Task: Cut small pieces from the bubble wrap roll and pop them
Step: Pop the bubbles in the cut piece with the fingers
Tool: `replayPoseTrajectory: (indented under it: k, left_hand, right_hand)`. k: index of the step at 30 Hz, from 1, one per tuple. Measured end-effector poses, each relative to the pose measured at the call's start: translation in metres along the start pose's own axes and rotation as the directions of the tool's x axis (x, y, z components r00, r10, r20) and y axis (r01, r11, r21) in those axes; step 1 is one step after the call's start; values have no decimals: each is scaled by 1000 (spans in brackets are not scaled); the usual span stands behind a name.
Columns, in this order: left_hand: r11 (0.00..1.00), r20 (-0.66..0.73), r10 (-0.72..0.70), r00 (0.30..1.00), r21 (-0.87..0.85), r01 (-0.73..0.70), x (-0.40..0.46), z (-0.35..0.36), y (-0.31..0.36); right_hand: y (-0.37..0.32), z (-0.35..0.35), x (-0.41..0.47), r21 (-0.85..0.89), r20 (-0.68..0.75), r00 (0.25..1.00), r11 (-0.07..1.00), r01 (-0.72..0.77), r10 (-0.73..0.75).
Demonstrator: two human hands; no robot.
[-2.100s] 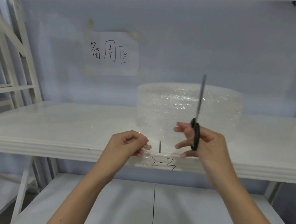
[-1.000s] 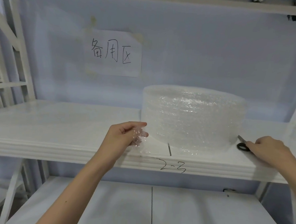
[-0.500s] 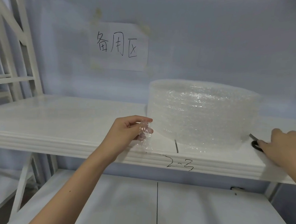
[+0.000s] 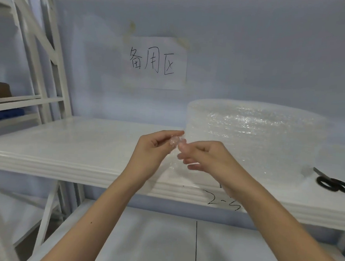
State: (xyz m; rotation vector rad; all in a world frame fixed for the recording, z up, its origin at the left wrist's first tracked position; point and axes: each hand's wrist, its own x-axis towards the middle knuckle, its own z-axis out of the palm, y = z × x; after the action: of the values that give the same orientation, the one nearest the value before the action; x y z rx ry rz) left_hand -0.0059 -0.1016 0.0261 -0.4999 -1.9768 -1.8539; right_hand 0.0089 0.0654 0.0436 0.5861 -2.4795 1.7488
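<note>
A wide roll of clear bubble wrap point(image 4: 256, 133) stands on the white shelf point(image 4: 75, 144), right of centre. In front of its left edge, my left hand point(image 4: 152, 151) pinches a small cut piece of bubble wrap point(image 4: 175, 141) between thumb and fingers. My right hand point(image 4: 204, 156) meets it from the right, its thumb and forefinger also closed on the piece. Black-handled scissors point(image 4: 334, 183) lie flat on the shelf to the right of the roll, with no hand on them.
A paper sign with handwritten characters point(image 4: 153, 61) is taped to the blue wall behind. "2-3" point(image 4: 224, 201) is written on the shelf's front edge. A lower shelf point(image 4: 161, 240) sits below my arms. White shelving frames point(image 4: 36, 61) stand at the left.
My right hand has let go of the scissors on the shelf and come left to the small piece that my left hand holds. The view has shifted left.
</note>
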Motion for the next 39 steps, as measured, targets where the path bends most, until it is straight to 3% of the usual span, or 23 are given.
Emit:
replayPoseTrajectory:
  k: [5, 10, 13, 21, 24, 30, 39]
  left_hand:
    - [1000, -17, -4, 1000, -8, 4, 2, -10, -2]
    - [1000, -13, -1, 1000, 21, 1, 8, -17, -5]
    - [998, 11, -44, 999, 37, 44, 12, -22, -11]
    - [961, 202, -180, 963, -172, 216, 17, -37, -17]
    - [948, 148, -214, 966, -208, 242, 21, -39, -20]
    - [968, 44, -224, 973, -109, 228, 29, -47, -30]
    - [971, 49, -228, 972, -61, 231, 39, -61, -38]
  right_hand:
    - [11, 16, 24, 31, 41, 999, 999, 14, -16]
    - [14, 19, 36, 209, 36, 999, 977, -34, 27]
    - [16, 21, 42, 226, 57, 998, 973, -38, 26]
    - [18, 28, 52, 195, 84, 996, 981, -4, -13]
    - [20, 32, 58, 190, 70, 997, 982, 2, -16]
    - [23, 39, 70, 189, 17, 1000, 982, 10, -13]
    - [23, 40, 81, 149, 152, 987, 986, -80, 57]
